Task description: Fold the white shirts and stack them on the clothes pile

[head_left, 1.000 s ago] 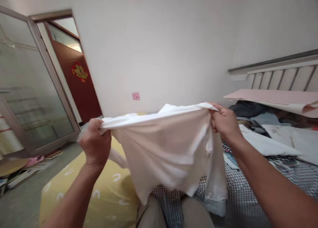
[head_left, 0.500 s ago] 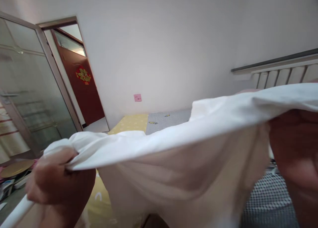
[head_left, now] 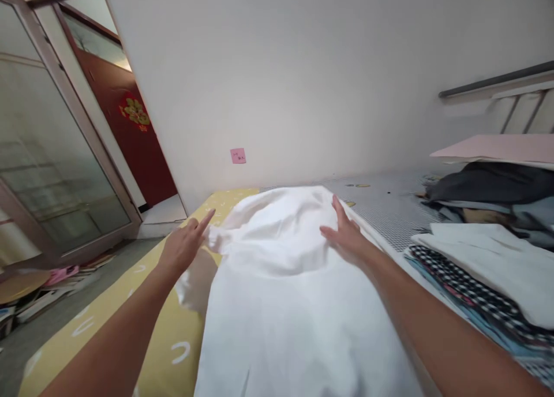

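A white garment [head_left: 285, 293] lies spread over the bed, its far part rumpled and its near part smoother. My left hand [head_left: 185, 240] is at the garment's far left edge, beside a bunched bit of cloth. Its index finger points out, while the other fingers are curled and partly hidden. On the right, my right hand [head_left: 346, 232] rests at the garment's far right part with thumb and fingers spread.
Folded clothes [head_left: 493, 270] are stacked on the bed at the right, with dark clothes and a pink sheet [head_left: 497, 148] behind. Yellow bedding [head_left: 108, 310] covers the left side. Books and a round tan object [head_left: 23, 284] lie on the floor at far left.
The white cloth, held up and stretched between both hands before, now lies down on the bed. My right hand has let go of it. The folded stack has come into view.
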`<state>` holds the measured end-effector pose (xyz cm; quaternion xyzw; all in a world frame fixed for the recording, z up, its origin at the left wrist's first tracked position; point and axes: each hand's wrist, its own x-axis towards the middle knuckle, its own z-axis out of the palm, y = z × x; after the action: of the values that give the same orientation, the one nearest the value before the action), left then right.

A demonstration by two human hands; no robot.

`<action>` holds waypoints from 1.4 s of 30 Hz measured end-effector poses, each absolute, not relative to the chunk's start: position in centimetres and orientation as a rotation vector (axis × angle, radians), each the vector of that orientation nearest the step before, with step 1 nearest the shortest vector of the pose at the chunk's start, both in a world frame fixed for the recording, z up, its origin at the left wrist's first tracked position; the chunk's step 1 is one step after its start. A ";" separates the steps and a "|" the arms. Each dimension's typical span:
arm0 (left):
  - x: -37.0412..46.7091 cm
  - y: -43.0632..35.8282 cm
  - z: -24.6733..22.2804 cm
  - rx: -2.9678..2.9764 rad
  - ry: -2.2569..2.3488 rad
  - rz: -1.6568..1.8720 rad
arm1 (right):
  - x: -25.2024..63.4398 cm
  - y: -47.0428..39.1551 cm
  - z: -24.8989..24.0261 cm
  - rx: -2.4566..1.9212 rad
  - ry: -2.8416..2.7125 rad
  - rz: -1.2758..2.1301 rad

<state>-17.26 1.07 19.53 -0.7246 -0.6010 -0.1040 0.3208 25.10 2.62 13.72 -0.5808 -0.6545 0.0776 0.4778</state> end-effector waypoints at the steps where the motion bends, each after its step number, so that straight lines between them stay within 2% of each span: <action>1: -19.0 1.4 18.2 -1.925 -1.584 -0.165 | 25.3 3.1 11.0 -1.504 -1.683 0.223; 5: -23.7 0.1 13.0 -1.805 -1.796 0.009 | 26.2 1.0 0.3 -1.849 -1.818 0.313; 7: -23.5 -1.1 11.0 -1.746 -1.912 -0.064 | 26.9 -0.9 -3.4 -1.961 -1.840 0.318; 10: -20.7 -3.5 7.9 -1.793 -1.856 -0.307 | 28.4 -3.9 -6.2 -1.906 -1.771 0.269; 13: -17.8 -6.7 3.4 -1.958 -1.637 -0.511 | 30.4 -7.0 -6.5 -1.736 -1.589 0.299; 16: -16.3 -9.4 -1.7 -2.226 -1.394 -0.568 | 32.3 -10.2 -6.0 -1.700 -1.349 0.346; 19: -15.0 -10.7 -4.8 -2.245 -1.590 -0.629 | 33.0 -12.9 -5.6 -1.856 -1.171 0.355; 23: -11.9 -12.6 -4.5 -1.918 -2.196 -0.613 | 31.8 -14.9 -5.1 -2.271 -1.231 0.234; 27: -8.1 -15.4 -4.0 -1.721 -2.471 -0.577 | 30.3 -14.8 -5.2 -2.398 -1.250 0.159; 31: -6.2 -16.3 -4.3 -1.602 -2.611 -0.808 | 29.2 -14.2 -5.1 -2.045 -1.245 0.352; 36: -8.4 -15.2 -3.4 -1.524 -2.633 -1.419 | 27.8 -15.2 -3.0 -1.491 -0.719 1.002; 39: -10.8 -14.6 -3.2 -1.470 -2.638 -1.681 | 27.8 -15.9 -2.2 -1.391 -0.482 1.137; 42: -12.5 -14.9 -4.0 -1.295 -2.654 -1.884 | 28.2 -16.5 -2.6 -1.413 -0.480 1.183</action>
<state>-12.46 -14.89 -4.00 -0.3637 -0.7454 -0.5290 -0.1797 28.24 -16.48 -2.64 -0.6045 -0.2053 0.5060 0.5800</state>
